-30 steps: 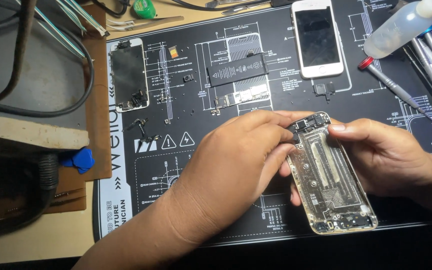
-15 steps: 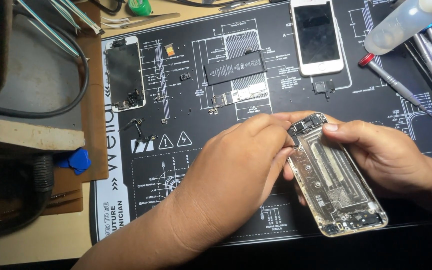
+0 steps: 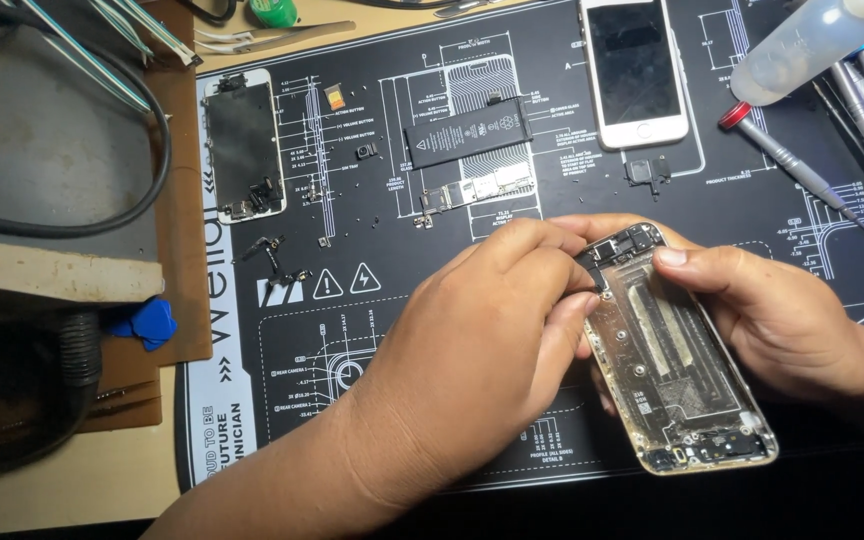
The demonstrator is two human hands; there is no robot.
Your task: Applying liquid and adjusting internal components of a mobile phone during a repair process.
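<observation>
An opened gold phone housing [image 3: 677,365] with its insides bare lies tilted over the black repair mat [image 3: 352,330]. My right hand [image 3: 772,315] grips its right edge, thumb resting on the upper rim. My left hand [image 3: 482,345] reaches in from the lower left, its fingertips pinched together at the housing's top left corner, beside a small dark part there. Whether the fingers hold anything is hidden.
On the mat lie a black battery [image 3: 467,132], a logic board [image 3: 477,190], a white phone [image 3: 637,70], a detached screen [image 3: 242,145], small parts and screws. A red-capped screwdriver [image 3: 787,160], more tools and a plastic bottle [image 3: 802,45] sit top right. Blue picks [image 3: 147,322] lie left.
The view has shifted slightly. My left fingertips stay pinched at the housing's top corner; both hands and the housing have barely moved.
</observation>
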